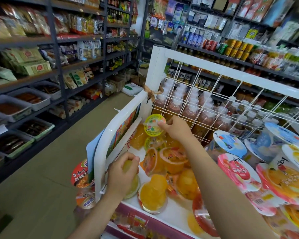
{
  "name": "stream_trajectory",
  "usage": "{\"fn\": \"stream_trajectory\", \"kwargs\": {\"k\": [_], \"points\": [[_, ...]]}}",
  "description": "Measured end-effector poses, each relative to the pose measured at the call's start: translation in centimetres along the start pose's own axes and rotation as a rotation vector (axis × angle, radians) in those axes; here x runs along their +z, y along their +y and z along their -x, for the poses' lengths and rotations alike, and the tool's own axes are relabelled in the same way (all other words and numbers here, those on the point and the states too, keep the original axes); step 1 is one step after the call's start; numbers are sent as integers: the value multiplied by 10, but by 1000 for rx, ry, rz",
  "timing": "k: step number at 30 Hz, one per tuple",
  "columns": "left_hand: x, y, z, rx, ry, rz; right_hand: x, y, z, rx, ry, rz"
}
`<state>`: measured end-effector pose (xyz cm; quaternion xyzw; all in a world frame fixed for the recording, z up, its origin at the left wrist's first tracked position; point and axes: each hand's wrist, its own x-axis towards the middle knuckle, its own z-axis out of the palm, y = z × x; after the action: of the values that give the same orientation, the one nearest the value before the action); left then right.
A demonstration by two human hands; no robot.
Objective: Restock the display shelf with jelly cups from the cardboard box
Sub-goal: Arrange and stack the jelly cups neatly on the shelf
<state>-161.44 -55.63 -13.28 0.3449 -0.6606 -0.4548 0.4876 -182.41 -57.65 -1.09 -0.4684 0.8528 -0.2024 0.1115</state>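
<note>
**Two hands, two jelly cups: restocking at the white display shelf**

A person leans over the white display shelf (100, 152), a jelly cup in each hand. The right hand (175, 129) pinches a yellow-lidded cup (154, 125) by its rim, thumb and forefinger closed on the lid's edge, the lid tilted toward the camera. This cup hangs to the left of the fingers, just above the heap of orange jelly cups (164, 163) at the back left corner of the bin, close to the wire grid (205, 104) that divides it from the bottled drinks behind. The left hand (122, 173) curls its fingers over a pale yellow cup (132, 184) at the bin's near left edge, beside the white frame; the cup sits under the palm and below it, touching or nearly touching the shelf floor. The left hand appears nearer to setting down; the right, by this reading, has only to lower its cup onto the heap beneath it.

The cardboard box is not in view. Little writing can be made out: the lids of the small cups carry blurred print, larger cups (236, 169) to the right show pink and orange fruit pictures, and an instant-noodle tub (80, 173) hanging left of the frame bears Chinese characters, too soft to read with confidence.
</note>
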Motion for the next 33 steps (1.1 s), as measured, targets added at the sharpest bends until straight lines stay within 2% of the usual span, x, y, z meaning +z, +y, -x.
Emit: {"fn": "stream_trajectory", "kwargs": {"k": [12, 18, 21, 28, 33], "points": [[2, -4, 0, 1, 15, 40, 20, 11, -10, -28, -23, -276], [1, -2, 0, -16, 2, 29, 12, 14, -7, -34, 9, -554], [0, 1, 1, -42, -3, 22, 2, 12, 5, -52, -65, -675], [-5, 7, 12, -30, 71, -91, 14, 3, 22, -21, -345, -742], [-12, 25, 18, 204, 111, -247, 36, 3, 21, -35, -388, -585]]}}
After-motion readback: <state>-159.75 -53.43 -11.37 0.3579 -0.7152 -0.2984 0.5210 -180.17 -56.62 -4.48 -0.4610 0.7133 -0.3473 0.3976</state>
